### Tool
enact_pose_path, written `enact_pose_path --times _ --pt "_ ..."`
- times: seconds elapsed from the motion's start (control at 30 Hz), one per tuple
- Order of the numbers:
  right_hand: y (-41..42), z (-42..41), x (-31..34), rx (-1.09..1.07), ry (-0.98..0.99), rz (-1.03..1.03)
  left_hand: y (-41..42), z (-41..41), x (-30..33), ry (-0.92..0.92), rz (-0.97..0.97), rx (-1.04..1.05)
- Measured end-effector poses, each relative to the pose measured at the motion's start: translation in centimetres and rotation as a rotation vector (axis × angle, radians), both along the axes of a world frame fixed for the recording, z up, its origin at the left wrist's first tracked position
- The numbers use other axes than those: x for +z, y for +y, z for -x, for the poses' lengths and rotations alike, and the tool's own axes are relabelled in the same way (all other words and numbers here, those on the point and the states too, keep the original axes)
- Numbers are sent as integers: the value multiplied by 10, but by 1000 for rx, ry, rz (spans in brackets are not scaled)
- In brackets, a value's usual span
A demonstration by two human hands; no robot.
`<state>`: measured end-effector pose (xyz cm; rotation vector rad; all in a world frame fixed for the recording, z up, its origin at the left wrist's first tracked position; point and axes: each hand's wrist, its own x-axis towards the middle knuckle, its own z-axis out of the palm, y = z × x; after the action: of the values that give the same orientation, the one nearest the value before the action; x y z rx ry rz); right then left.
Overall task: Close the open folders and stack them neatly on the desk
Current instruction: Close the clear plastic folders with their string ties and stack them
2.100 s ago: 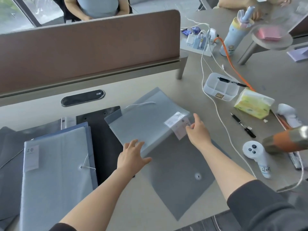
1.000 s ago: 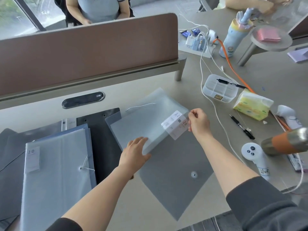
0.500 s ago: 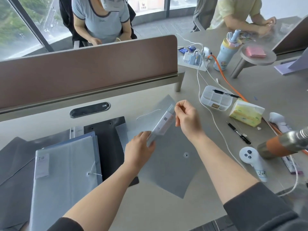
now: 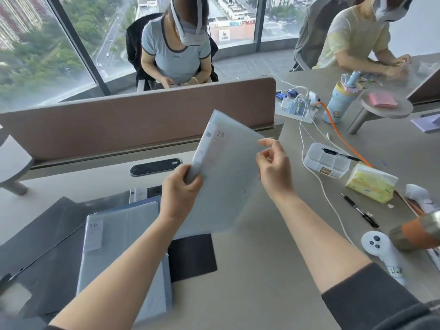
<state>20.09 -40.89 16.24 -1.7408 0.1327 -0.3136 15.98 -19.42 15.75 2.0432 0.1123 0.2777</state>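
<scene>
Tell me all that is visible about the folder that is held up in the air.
The held folder is a thin, frosted grey-blue plastic sheet, semi-translucent, with a pale label reading "20" near its top left corner. It is lifted above the desk, tilted, its lower part blurred. The left hand has a grip on its left edge; the right hand is at its right edge, fingers curled.

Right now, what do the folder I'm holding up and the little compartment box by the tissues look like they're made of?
The held folder, gripped by the left hand, looks like thin frosted plastic, matte and translucent: grey-blue, with a label showing faintly near its upper corner. The compartment box looks like clear hard plastic, glossy: you can see its dividers through the walls. Neither is certain from looks alone.
</scene>
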Motion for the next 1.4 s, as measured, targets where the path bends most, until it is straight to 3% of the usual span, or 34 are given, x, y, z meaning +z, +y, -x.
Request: enact_pose_path --times 0.17,0.27,0.43,0.63,1.03,1.4 --pt "11 -3 -1 -84 14 87 35 0 29 57 286 43" --pt "14 -5 -6 -85 119 144 56 2 33 143 472 55" --pt "20 6 -22 136 424 18 73 9 10 302 681 68" --pt "11 27 -67 333 638 45 79 23 -47 472 750 184" --pt "-14 67 -133 436 951 104 59 44 -131 663 602 269" --pt "-30 77 -167 438 1109 366 36 45 -156 714 88 152"
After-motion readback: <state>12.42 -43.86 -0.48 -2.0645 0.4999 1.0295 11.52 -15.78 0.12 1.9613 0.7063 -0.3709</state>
